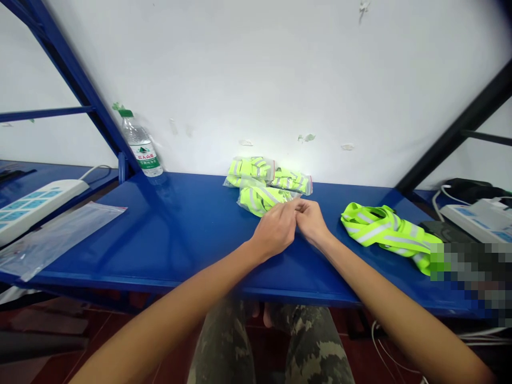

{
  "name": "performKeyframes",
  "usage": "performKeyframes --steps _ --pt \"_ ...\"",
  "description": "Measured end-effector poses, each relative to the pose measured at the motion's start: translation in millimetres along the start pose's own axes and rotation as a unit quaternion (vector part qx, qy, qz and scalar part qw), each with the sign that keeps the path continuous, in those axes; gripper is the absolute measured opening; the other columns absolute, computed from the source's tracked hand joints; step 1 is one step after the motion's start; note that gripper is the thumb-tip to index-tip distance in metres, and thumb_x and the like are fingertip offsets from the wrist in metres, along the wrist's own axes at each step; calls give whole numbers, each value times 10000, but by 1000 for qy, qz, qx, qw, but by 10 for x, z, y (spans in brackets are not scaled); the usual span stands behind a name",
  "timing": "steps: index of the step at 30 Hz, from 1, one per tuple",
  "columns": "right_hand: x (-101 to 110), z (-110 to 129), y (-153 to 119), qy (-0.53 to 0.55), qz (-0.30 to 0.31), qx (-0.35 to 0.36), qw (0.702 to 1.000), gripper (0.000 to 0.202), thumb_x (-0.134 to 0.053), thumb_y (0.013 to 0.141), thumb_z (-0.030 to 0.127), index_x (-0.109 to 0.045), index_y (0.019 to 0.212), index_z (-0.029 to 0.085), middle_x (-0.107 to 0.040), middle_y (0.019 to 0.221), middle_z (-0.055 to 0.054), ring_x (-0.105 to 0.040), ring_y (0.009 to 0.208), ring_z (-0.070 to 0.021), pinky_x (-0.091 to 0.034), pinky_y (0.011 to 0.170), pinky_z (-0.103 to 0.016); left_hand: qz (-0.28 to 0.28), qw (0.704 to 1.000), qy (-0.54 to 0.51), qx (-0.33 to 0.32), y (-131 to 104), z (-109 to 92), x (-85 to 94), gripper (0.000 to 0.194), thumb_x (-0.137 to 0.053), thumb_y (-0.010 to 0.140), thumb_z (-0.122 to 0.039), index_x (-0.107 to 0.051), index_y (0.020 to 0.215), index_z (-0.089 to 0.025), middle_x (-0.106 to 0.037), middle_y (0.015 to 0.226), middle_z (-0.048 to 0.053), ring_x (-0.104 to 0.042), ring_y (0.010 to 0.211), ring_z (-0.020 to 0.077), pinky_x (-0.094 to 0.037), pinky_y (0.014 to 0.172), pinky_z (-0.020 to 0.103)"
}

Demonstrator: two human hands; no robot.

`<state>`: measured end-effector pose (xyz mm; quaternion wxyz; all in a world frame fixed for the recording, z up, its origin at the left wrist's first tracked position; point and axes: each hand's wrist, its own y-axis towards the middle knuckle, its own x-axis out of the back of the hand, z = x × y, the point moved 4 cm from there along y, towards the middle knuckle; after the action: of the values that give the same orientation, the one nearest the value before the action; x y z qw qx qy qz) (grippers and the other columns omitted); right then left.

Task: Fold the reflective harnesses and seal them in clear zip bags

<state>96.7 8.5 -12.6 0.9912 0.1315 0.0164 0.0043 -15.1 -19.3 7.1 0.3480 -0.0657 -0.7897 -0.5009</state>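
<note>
My left hand (275,228) and my right hand (312,218) meet over the middle of the blue desk, fingertips pinched together. Between them is the end of a clear zip bag (258,198) packed with a folded neon-yellow strap with silver reflective stripes. The bag's edge is mostly covered by my fingers. Just behind it, against the wall, lie two similar filled bags, one on the left (248,168) and one on the right (294,180). To the right of my right hand, a loose neon-yellow reflective strap (376,226) lies bunched on the desk, out of any bag.
A flat clear zip bag (68,234) lies at the desk's left end beside a white power strip (40,202). A green-capped water bottle (142,146) leans against the wall. Another power strip (478,218) is at the right. Blue and dark frame posts flank the desk (180,229).
</note>
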Motion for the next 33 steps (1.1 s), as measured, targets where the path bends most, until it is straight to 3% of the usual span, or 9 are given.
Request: performKeyframes --steps 5,8,12,16,20,24,27,30,33 --pt "0 131 -92 -214 -42 98 971 210 -590 788 297 -714 676 170 -631 618 -9 -588 661 -183 -438 641 -280 -68 998 -8 -12 -14 -41 48 317 -370 980 -160 -453 1285 -137 -658 1175 140 -641 1105 212 -536 951 365" --pt "-1 264 -128 -267 -43 146 951 201 -610 809 325 -739 721 199 -670 743 -31 -606 749 -199 -464 716 -297 -120 993 -6 3 -27 -21 101 305 -389 989 -192 -431 1289 -158 -664 1139 125 -651 1087 197 -552 914 335" --pt "62 351 -99 -133 -61 107 983 265 -746 704 404 -752 889 214 -688 1041 -78 -632 927 -216 -505 817 -319 -155 987 -16 33 -31 55 137 294 -390 1000 -223 -415 1288 -169 -665 1003 87 -675 936 168 -565 826 303" --pt "92 233 -50 33 -61 -13 998 384 -860 531 375 -732 839 184 -711 809 -50 -653 758 -187 -527 770 -334 -170 984 -23 52 -16 112 140 291 -402 1000 -217 -407 1288 -172 -657 925 58 -667 832 146 -563 777 282" --pt "17 164 -63 -39 -44 5 998 232 -822 588 368 -725 683 180 -706 683 -38 -661 689 -211 -531 705 -326 -151 989 -4 9 -13 41 99 266 -378 1004 -208 -425 1262 -162 -668 1082 110 -672 1015 182 -560 867 317" --pt "-34 175 -100 -142 -29 46 988 185 -735 713 349 -757 703 165 -713 689 -29 -665 689 -217 -505 653 -294 -127 992 19 -7 -11 -8 73 257 -386 1003 -210 -460 1244 -163 -679 1081 106 -675 1031 185 -562 875 318" --pt "-53 149 -112 -52 67 -29 996 270 -773 687 393 -777 832 166 -731 742 -43 -679 710 -213 -525 687 -308 -147 989 25 26 21 41 112 245 -401 996 -212 -496 1217 -163 -686 1023 94 -681 987 176 -562 858 303" --pt "-72 148 -141 50 171 -89 980 426 -829 635 398 -759 1002 194 -749 875 -59 -694 809 -207 -539 812 -354 -180 980 16 83 70 144 175 225 -412 988 -198 -516 1185 -173 -680 977 78 -676 932 162 -553 827 287" --pt "-13 178 -131 1 132 -33 991 379 -845 620 394 -762 932 194 -738 874 -64 -684 828 -205 -531 863 -381 -198 973 -6 119 110 231 221 210 -433 981 -204 -522 1170 -180 -658 907 50 -651 829 144 -542 767 269"
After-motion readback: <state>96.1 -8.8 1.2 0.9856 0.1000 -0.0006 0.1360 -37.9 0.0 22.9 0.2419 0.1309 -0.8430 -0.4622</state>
